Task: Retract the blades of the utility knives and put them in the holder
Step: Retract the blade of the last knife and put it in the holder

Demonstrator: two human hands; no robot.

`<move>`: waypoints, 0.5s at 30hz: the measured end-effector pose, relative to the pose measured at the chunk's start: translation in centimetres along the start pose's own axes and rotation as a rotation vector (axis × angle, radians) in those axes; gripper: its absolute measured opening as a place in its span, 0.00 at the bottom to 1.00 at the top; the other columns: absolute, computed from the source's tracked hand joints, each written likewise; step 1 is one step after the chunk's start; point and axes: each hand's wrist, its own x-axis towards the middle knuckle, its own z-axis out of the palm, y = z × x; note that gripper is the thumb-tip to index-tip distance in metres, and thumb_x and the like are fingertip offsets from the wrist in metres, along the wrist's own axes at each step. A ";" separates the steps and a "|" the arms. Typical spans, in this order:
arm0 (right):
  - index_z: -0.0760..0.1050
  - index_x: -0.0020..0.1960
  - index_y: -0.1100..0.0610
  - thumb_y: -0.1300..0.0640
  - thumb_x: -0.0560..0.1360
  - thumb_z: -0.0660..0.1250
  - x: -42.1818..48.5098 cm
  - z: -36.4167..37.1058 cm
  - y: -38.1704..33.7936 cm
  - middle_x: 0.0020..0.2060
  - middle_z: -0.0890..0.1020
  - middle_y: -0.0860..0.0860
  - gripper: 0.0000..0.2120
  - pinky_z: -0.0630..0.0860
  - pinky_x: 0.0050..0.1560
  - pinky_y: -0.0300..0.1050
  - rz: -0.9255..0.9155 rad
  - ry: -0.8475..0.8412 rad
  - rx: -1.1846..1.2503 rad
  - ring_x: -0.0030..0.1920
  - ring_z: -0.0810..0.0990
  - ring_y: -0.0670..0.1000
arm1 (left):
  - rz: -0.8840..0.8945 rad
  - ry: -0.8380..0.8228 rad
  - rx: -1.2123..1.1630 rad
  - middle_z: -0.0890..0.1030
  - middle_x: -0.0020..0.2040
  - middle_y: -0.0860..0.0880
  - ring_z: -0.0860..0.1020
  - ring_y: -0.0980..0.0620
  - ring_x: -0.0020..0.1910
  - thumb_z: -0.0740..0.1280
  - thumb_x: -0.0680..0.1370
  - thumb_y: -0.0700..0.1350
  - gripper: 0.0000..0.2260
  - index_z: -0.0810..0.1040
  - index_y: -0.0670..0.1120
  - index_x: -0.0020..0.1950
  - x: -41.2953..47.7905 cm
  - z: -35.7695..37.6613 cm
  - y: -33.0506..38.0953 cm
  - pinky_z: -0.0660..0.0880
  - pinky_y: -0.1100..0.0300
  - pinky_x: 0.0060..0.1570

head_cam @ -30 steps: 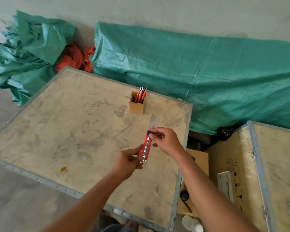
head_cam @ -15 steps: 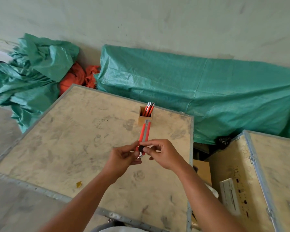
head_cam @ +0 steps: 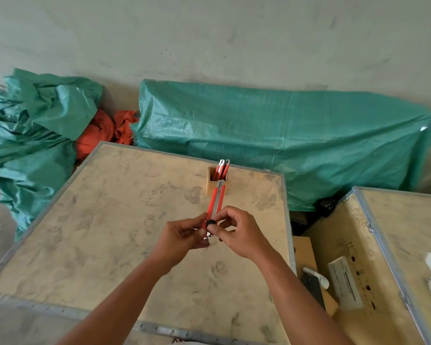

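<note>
A red utility knife [head_cam: 217, 201] is held over the wooden crate top [head_cam: 110, 232], its tip pointing away from me toward the holder. No blade shows beyond its tip. My left hand [head_cam: 184, 236] pinches the knife's near end from the left. My right hand [head_cam: 237, 232] grips the same end from the right, thumb on the black slider knob [head_cam: 211, 223]. A small wooden holder [head_cam: 212, 183] stands near the crate's far edge with several red knives [head_cam: 223, 168] upright in it.
Green tarpaulin covers a long heap [head_cam: 284, 145] behind the crate and a pile [head_cam: 35, 133] at the left, with orange cloth [head_cam: 102, 133] between. A second crate [head_cam: 396, 245] stands at the right, with a cardboard box [head_cam: 306, 255] in the gap.
One second ago the blade stuck out of the knife; now it is drawn in. My right thumb slid the knob toward me. The view has tilted up.
</note>
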 end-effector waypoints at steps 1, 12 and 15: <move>0.81 0.49 0.53 0.54 0.73 0.78 0.1 0.1 0.0 0.46 0.86 0.45 0.08 0.85 0.47 0.51 -0.001 0.023 -0.013 0.43 0.86 0.47 | -0.004 0.000 -0.002 0.87 0.41 0.50 0.85 0.51 0.41 0.68 0.76 0.30 0.17 0.82 0.47 0.59 0.2 0.0 0.0 0.83 0.53 0.47; 0.82 0.49 0.53 0.54 0.72 0.78 3.4 -1.8 1.2 0.45 0.87 0.47 0.08 0.86 0.46 0.53 0.023 0.039 0.044 0.45 0.87 0.49 | -0.010 0.005 -0.017 0.86 0.44 0.44 0.84 0.46 0.40 0.69 0.76 0.31 0.17 0.82 0.46 0.62 4.4 1.1 0.0 0.83 0.49 0.49; 0.81 0.48 0.53 0.52 0.74 0.76 4.5 -2.2 1.4 0.45 0.86 0.47 0.07 0.86 0.47 0.49 0.020 0.064 0.051 0.45 0.87 0.49 | -0.006 -0.006 -0.010 0.87 0.45 0.44 0.84 0.43 0.43 0.69 0.76 0.32 0.16 0.83 0.47 0.60 5.9 1.4 0.2 0.83 0.48 0.50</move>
